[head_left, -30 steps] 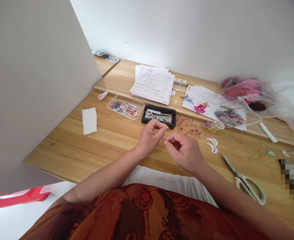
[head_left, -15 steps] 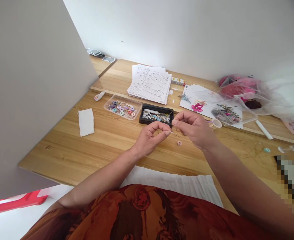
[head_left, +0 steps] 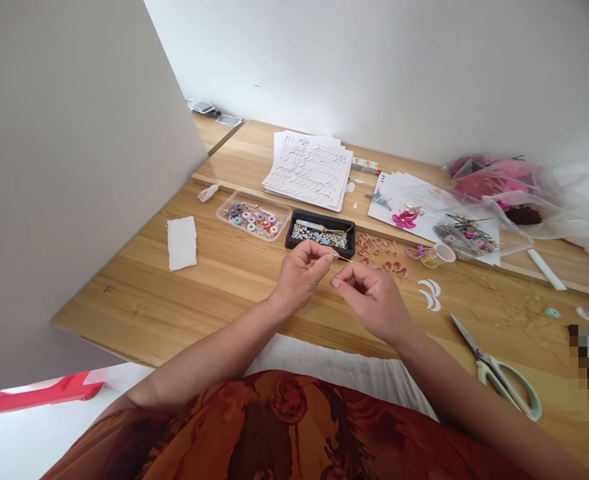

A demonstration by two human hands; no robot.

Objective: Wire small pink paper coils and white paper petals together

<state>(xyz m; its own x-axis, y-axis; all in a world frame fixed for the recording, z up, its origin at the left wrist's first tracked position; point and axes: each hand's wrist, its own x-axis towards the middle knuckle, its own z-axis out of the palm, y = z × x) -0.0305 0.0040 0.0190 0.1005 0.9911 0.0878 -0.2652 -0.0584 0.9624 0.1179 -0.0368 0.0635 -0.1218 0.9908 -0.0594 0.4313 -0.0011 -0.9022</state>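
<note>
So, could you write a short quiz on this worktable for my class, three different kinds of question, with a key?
1. True or false: the scissors are gripped in the left hand.

2. Multiple choice: what colour is the large flower lying on the white sheets near the plastic bags?
A) yellow
B) magenta
C) green

3. Put these in order from left to right, as the picture shows them: black tray, white crescents, clear box, rectangular white piece.

Key:
1. False
2. B
3. Rectangular white piece, clear box, black tray, white crescents
</note>
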